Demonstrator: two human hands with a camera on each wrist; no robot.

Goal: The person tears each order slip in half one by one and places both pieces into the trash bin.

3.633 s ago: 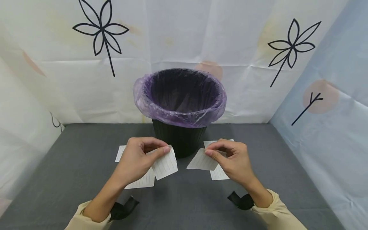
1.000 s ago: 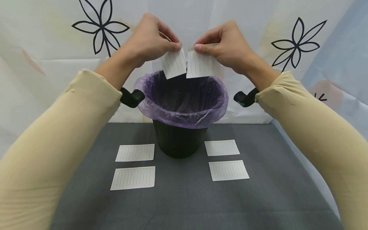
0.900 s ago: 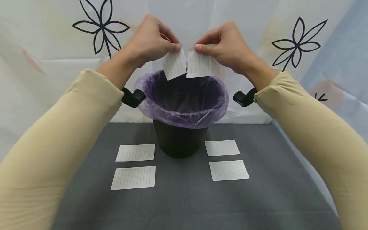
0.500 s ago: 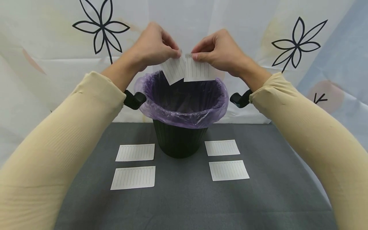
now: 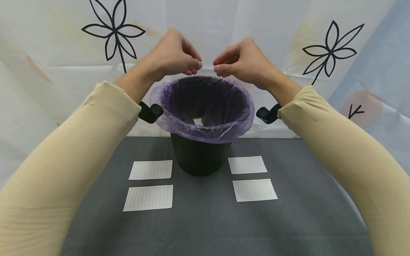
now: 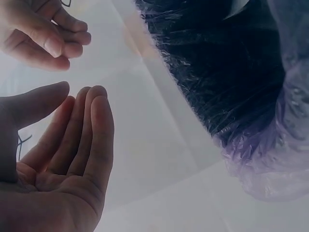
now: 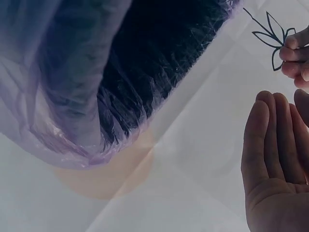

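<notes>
Above the black bin (image 5: 200, 156) and its purple plastic liner (image 5: 205, 132), both hands hover in the head view with nothing in them. The left hand (image 5: 176, 55) has its thumb near loosely bent fingers; the left wrist view shows a gap between the left thumb and fingers (image 6: 101, 135). The right hand (image 5: 246, 62) mirrors it, its fingers (image 7: 256, 135) fairly straight in the right wrist view. Inside the bin a small white piece of paper (image 5: 198, 121) shows; a pale edge of paper (image 6: 238, 7) appears there in the left wrist view too.
On the dark grey tabletop (image 5: 205, 220) lie two lined paper cards left of the bin, one far (image 5: 151, 170) and one near (image 5: 148, 198). Two more lie right of it, one far (image 5: 247, 165) and one near (image 5: 255, 190). A white flower-printed cloth (image 5: 198, 32) hangs behind.
The hands carried two torn card pieces up from the table to above the bin, lowered slightly, then let go. White paper now shows inside the bin; the cards on the table stayed put.
</notes>
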